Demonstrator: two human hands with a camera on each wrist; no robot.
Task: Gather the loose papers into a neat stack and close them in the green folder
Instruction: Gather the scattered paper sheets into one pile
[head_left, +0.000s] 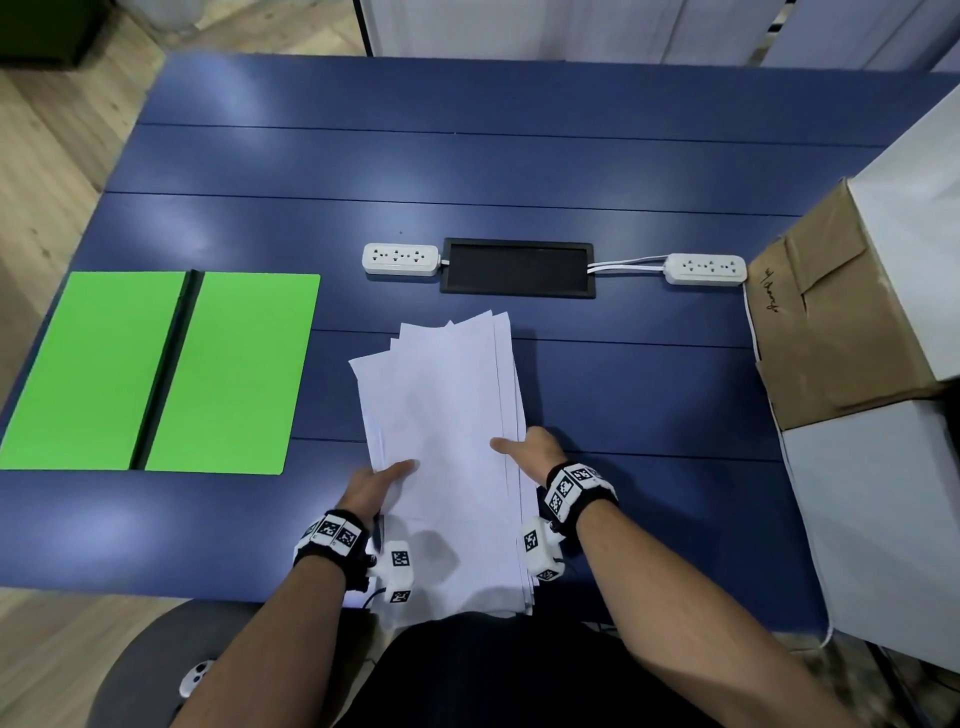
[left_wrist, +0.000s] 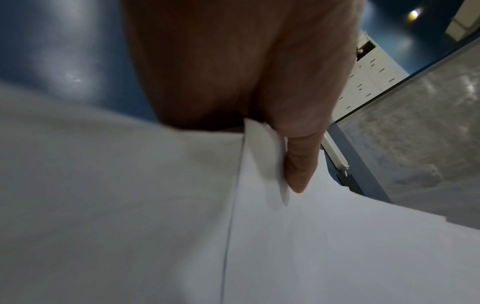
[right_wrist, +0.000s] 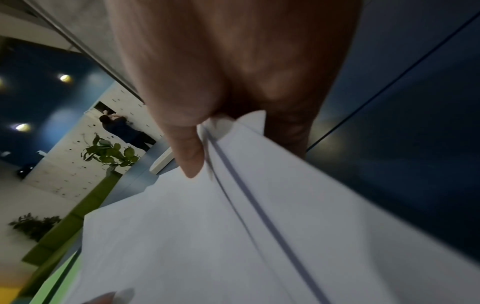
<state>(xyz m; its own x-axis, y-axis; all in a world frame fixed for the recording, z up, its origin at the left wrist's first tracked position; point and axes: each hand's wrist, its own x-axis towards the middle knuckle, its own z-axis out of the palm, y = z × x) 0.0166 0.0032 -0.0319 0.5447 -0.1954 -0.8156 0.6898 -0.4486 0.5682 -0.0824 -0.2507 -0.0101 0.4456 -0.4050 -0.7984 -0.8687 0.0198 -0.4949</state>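
Note:
A loose sheaf of white papers (head_left: 447, 415) is held above the blue table (head_left: 467, 166), its far edges fanned unevenly. My left hand (head_left: 376, 483) pinches the sheaf's left edge, thumb on top; the left wrist view shows the thumb (left_wrist: 301, 160) pressed on the papers (left_wrist: 155, 226). My right hand (head_left: 527, 449) pinches the right edge, thumb on top, and the right wrist view shows the same grip on the papers (right_wrist: 233, 236) with the thumb (right_wrist: 189, 152) above. The green folder (head_left: 156, 371) lies open flat at the table's left, black spine in the middle.
Two white power strips (head_left: 400, 259) (head_left: 705, 268) flank a black cable hatch (head_left: 517, 267) beyond the papers. Cardboard and white boxes (head_left: 852, 312) stand along the right edge. The near table edge runs below my wrists.

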